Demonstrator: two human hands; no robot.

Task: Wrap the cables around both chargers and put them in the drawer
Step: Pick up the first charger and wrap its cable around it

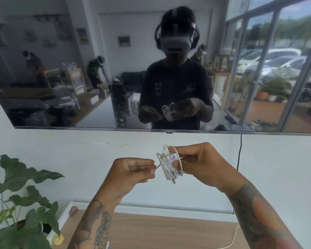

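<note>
A white charger point(171, 165) with metal prongs pointing down is held up in front of the wall, gripped by my right hand point(199, 163). Its white cable point(162, 165) is looped around the charger body in several turns. My left hand point(131, 170) pinches the free end of that cable just left of the charger. A second white cable point(234, 238) curves across the wooden surface at the lower right; the charger it belongs to is out of view. No drawer is visible.
A wooden tabletop point(160, 230) lies below my arms against a white wall. A potted leafy plant point(23, 203) stands at the lower left. A dark wall-mounted TV point(79, 69) hangs above, with a black cord point(239, 159) dropping from it on the right.
</note>
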